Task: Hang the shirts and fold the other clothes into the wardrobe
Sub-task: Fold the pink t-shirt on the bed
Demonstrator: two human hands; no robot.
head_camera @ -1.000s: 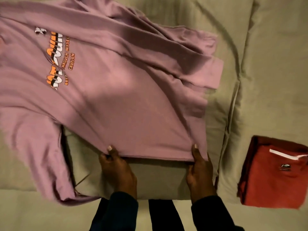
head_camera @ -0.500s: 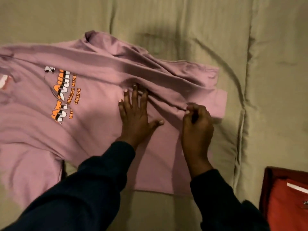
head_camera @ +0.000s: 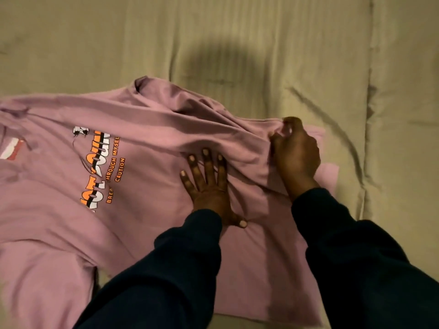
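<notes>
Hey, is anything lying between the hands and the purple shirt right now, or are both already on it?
Nothing visible is in the way. The left hand lies flat with spread fingers directly on the purple shirt, and the right hand pinches a bunched fold of it near the hem. The shirt lies on the beige bedding.

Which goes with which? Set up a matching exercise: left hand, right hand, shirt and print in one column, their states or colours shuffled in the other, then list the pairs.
Column one:
1. left hand
2. right hand
3. shirt
4. print

Column two:
A. orange, white and black
B. pinches a bunched fold
C. mauve, spread on the bedding
D. flat, fingers spread, pressing the cloth

Pairs: 1-D, 2-B, 3-C, 4-A
</notes>
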